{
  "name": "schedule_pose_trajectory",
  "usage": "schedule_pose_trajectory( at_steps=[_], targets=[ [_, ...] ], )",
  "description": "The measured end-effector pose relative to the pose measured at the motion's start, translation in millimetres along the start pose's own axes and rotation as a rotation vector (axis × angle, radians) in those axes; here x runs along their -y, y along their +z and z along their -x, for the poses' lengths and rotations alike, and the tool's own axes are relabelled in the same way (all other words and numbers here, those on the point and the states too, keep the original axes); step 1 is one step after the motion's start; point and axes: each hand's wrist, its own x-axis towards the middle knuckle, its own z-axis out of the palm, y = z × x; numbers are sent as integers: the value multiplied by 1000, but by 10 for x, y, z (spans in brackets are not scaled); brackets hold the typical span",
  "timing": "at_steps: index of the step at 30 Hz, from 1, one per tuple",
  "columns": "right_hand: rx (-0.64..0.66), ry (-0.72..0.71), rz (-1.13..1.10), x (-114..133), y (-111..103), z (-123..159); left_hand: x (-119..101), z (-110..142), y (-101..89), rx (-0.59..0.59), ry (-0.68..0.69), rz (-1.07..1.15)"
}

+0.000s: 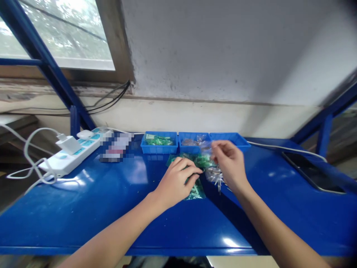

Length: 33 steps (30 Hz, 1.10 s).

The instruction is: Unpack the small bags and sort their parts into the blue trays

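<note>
My right hand (229,160) pinches a small clear plastic bag (205,147) between thumb and fingers, raised in front of the blue bins. What the bag holds is blurred. My left hand (178,179) is closed, fingertips drawn together over green plastic packets (196,191) on the blue table; anything within its grip is too small to make out. More green packets (205,161) lie between the two hands. Beside my right wrist, a clear bag with shiny metal pieces (214,175) rests on the tabletop.
Three blue bins stand in a row at the back: the left bin (158,149) has green packets, the middle bin (185,149) brownish and clear packets. A white power strip (60,162) with cables is at left. A black phone (312,172) lies at right.
</note>
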Motion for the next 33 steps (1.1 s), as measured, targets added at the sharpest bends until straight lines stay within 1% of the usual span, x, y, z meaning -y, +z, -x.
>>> schedule_pose_trajectory(
  at_steps=[2, 4, 5, 6, 7, 8, 9, 10, 11, 13, 14, 15, 16, 18, 20, 22, 24, 26, 28, 30, 33],
  targets=[
    [-332, -224, -8, 162, -123, -195, -28, -7, 13, 70, -12, -23],
    [-598, -454, 51, 340, -236, -367, -61, -36, 43, 147, -9, -83],
    [-685, -555, 124, 403, -274, -428, -77, -61, 69, 180, 1, -125],
    [-717, -640, 230, 433, -294, -468, -92, -90, 103, 210, 17, -171],
    [-682, -701, 353, 424, -294, -486, -106, -124, 145, 235, 40, -217],
    [-577, -740, 474, 374, -276, -485, -117, -159, 194, 256, 69, -261],
    [-424, -753, 579, 289, -245, -467, -125, -194, 248, 275, 102, -300],
    [-216, -746, 656, 179, -207, -436, -130, -226, 302, 294, 134, -332],
    [-47, -728, 676, 58, -170, -395, -132, -254, 353, 310, 162, -356],
    [208, -653, 657, -160, -114, -305, -124, -296, 424, 322, 195, -391],
    [296, -613, 634, -236, -102, -266, -113, -311, 437, 316, 199, -406],
    [336, -566, 600, -282, -98, -233, -96, -323, 433, 301, 196, -421],
    [346, -518, 564, -301, -100, -209, -74, -334, 412, 278, 184, -434],
    [307, -410, 482, -278, -108, -187, -11, -354, 328, 198, 136, -421],
    [294, -286, 407, -224, -103, -181, 70, -371, 216, 73, 69, -325],
    [317, -150, 344, -184, -76, -167, 152, -374, 106, -59, 10, -174],
    [365, -11, 263, -166, -25, -131, 219, -352, 17, -156, -35, -39],
    [427, 115, 147, -163, 41, -74, 262, -308, -45, -205, -54, 38],
    [462, 210, 33, -163, 110, -12, 286, -260, -80, -227, -45, 72],
    [451, 268, -63, -166, 165, 34, 301, -223, -91, -241, -15, 81],
    [377, 314, -200, -185, 204, 55, 328, -192, -70, -259, 29, 73]
  ],
)
